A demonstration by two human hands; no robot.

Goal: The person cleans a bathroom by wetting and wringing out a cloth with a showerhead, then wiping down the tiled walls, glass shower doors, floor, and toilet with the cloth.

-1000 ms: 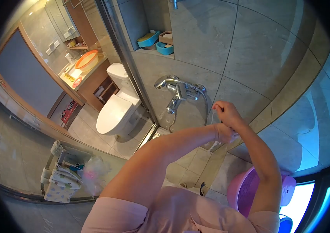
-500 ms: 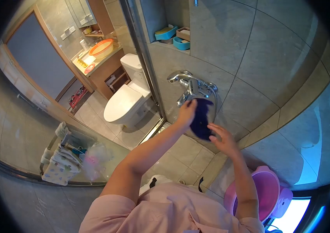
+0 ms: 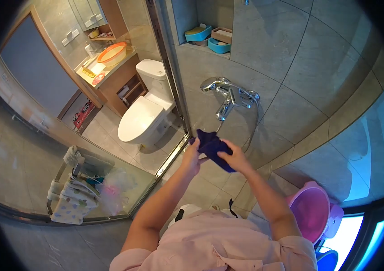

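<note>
A dark purple cloth (image 3: pixel 211 145) hangs between my two hands, low in front of the wall. My left hand (image 3: pixel 193 157) grips its left edge, thumb on top. On the right side my right hand (image 3: pixel 233 156) pinches the cloth between thumb and fingers. Just above and behind the cloth, a chrome shower mixer (image 3: pixel 230 97) with a curved hose is fixed to the tiled wall. The cloth does not touch the mixer.
A pink basin (image 3: pixel 310 212) stands at the lower right. Blue soap boxes (image 3: pixel 219 46) sit in the wall niche. Beyond the glass partition are a white toilet (image 3: pixel 141 119) and an orange basin (image 3: pixel 112 55). Towels (image 3: pixel 75 198) hang at the left.
The dark cloth, not visible in the earliest frame, has moved down and left from in front of the mixer. My hands, crossed at first, now hold it from both sides.
</note>
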